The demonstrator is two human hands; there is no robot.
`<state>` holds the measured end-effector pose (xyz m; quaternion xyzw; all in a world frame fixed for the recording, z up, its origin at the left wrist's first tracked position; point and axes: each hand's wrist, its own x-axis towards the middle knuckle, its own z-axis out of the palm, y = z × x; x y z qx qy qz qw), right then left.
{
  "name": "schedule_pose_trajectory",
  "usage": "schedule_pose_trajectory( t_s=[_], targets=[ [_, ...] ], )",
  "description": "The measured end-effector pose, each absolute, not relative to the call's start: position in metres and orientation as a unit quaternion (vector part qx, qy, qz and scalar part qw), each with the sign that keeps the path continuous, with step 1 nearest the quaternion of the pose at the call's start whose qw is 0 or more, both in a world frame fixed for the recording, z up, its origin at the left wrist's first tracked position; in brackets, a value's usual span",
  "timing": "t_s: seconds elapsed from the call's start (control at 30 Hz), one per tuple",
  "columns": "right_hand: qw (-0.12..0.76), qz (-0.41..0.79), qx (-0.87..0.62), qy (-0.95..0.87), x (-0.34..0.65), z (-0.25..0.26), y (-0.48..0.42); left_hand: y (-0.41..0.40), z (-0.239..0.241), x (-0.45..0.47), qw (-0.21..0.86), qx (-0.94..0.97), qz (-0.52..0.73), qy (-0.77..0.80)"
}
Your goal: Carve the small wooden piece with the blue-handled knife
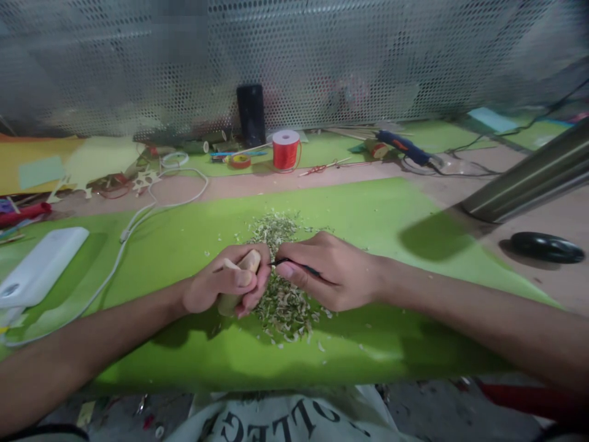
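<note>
My left hand [232, 279] is closed around a pale wooden piece [250, 261], whose light end shows above the fingers. A lower part of it shows beneath the palm. My right hand [329, 270] grips a slim black carving knife [301, 266], its tip pointing left at the wooden piece. The fingers of both hands nearly meet, and they hide where tip and wood come together. Below and behind them, a heap of curled wood shavings [289, 310] is spread over the green mat [184, 344].
A white power bank [43, 264] with a white cable [115, 270] lies left. Behind are a red thread spool [285, 152], a dark phone [251, 115] and a blue glue gun [405, 147]. A metal cylinder [519, 178] and a black oval object [546, 247] stand right.
</note>
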<state>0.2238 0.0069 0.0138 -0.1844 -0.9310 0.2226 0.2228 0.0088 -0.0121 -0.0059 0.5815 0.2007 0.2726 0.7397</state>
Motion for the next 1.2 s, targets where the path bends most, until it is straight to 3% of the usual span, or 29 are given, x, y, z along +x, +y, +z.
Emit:
schedule_pose_trajectory(
  t_s=[0.43, 0.77, 1.2],
  targets=[
    [0.222, 0.248, -0.216, -0.918, 0.227, 0.023, 0.005, -0.012, -0.009, 0.01, 0.752, 0.556, 0.298, 0.193],
    [0.307, 0.365, -0.2, -0.856, 0.232, 0.021, 0.015, -0.003, -0.017, 0.01, 0.504, 0.681, 0.447, 0.288],
    [0.24, 0.327, -0.183, -0.896, 0.23, 0.015, 0.008, -0.017, -0.001, 0.014, 0.416, 0.757, 0.334, 0.377]
  ],
)
